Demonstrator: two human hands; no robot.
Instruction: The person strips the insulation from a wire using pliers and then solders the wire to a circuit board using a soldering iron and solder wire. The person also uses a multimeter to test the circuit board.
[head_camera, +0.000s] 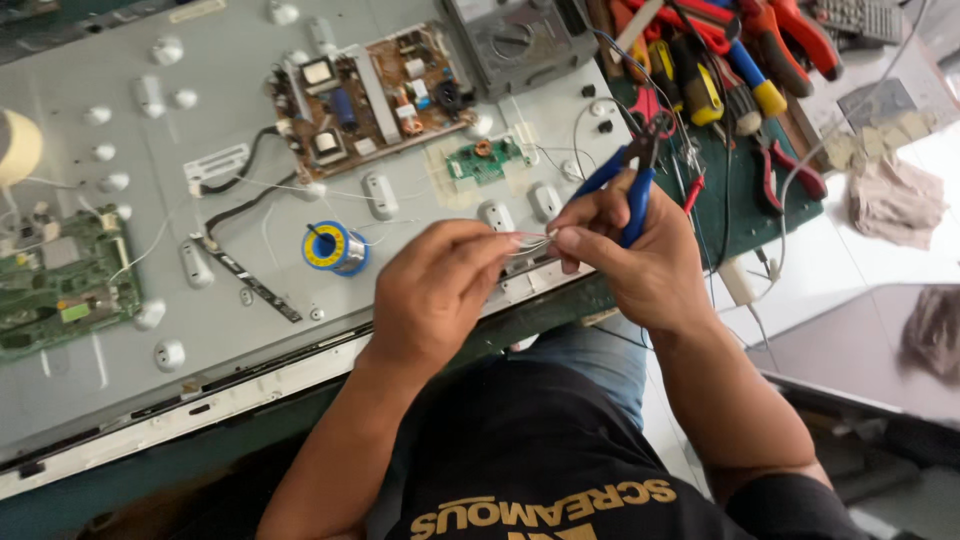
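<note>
My left hand (435, 290) pinches the ends of thin white wires (530, 243) between thumb and fingers, just in front of the grey metal panel (230, 80). My right hand (640, 265) meets it from the right, its fingertips on the same wires, and also holds blue-handled pliers (630, 180) whose jaws point up toward the tools. A small green circuit board (478, 160) lies on the panel just above my hands. A spool of solder wire (335, 248) with a blue and yellow label stands to the left of my left hand.
A large brown power board (375, 95) sits at the panel's top, a green board (60, 285) at its left edge. Screwdrivers and red-handled pliers (790, 165) crowd a green mat (745, 215) at the right. A crumpled cloth (895, 200) lies at the far right.
</note>
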